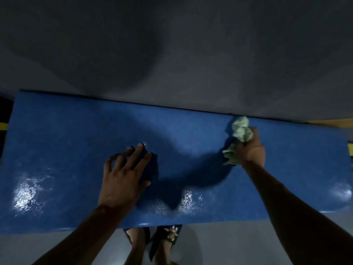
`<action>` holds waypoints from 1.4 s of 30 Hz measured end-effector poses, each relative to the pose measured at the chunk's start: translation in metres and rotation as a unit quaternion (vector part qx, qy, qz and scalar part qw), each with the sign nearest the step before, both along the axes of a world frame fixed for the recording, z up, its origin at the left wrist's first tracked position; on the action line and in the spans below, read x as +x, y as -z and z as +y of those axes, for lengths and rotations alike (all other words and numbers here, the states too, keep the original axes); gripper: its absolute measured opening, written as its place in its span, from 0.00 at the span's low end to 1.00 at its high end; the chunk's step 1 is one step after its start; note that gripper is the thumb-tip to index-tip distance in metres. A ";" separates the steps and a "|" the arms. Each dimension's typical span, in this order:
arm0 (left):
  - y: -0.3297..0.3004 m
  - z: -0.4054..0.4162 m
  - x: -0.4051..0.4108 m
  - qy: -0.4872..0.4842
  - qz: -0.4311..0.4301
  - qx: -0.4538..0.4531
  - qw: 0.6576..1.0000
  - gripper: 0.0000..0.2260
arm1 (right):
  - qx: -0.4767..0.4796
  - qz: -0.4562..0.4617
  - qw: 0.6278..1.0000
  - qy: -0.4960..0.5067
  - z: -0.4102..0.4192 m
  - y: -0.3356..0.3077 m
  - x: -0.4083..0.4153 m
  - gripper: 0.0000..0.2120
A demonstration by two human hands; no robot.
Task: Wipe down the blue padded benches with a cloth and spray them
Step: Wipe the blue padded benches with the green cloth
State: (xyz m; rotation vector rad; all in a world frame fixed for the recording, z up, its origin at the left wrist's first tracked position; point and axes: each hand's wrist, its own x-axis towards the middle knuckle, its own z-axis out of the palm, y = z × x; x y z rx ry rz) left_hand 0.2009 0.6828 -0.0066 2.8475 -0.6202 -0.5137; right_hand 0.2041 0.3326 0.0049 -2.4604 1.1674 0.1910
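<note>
The blue padded bench (76,142) runs across the view, its far edge against a grey wall (191,54), with wet glints near its front edge and left end. The right hand (251,150) clenches a crumpled pale green cloth (241,131) on the bench top near the back edge. The left hand (124,176) rests flat on the padding, fingers spread. Below the front edge, sandalled feet (164,240) stand on a pale floor (47,249).

wall (191,44): plain grey, dim, shadowed | floor (57,247): pale grey | light: low, glare spots
</note>
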 end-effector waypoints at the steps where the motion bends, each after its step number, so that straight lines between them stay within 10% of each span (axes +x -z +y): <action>1: 0.000 0.000 0.000 -0.002 0.001 -0.004 1.000 0.37 | -0.006 0.007 0.999 0.044 0.000 0.001 0.000 0.19; 6: 0.002 0.002 0.000 0.002 0.001 -0.005 1.000 0.38 | -0.015 -0.018 0.998 0.058 0.117 0.015 0.050 0.28; 14: 0.000 0.002 0.002 0.007 -0.012 0.000 1.000 0.38 | 0.000 0.018 0.933 -0.360 0.159 0.008 0.058 0.32; 22: 0.004 0.003 -0.001 -0.004 -0.001 -0.015 1.000 0.37 | -0.058 0.005 0.998 0.029 0.014 0.006 -0.044 0.31; 29: 0.001 0.002 -0.001 0.001 -0.022 -0.013 1.000 0.33 | 0.092 0.000 0.983 -0.161 0.214 0.013 -0.011 0.33; 33: 0.000 0.004 -0.001 0.007 -0.033 -0.020 0.999 0.32 | 0.120 -0.013 0.940 -0.318 0.167 0.004 -0.022 0.27; 42: 0.003 0.002 -0.003 -0.007 0.003 -0.004 1.000 0.37 | 0.000 -0.044 0.998 0.040 0.039 0.001 -0.075 0.26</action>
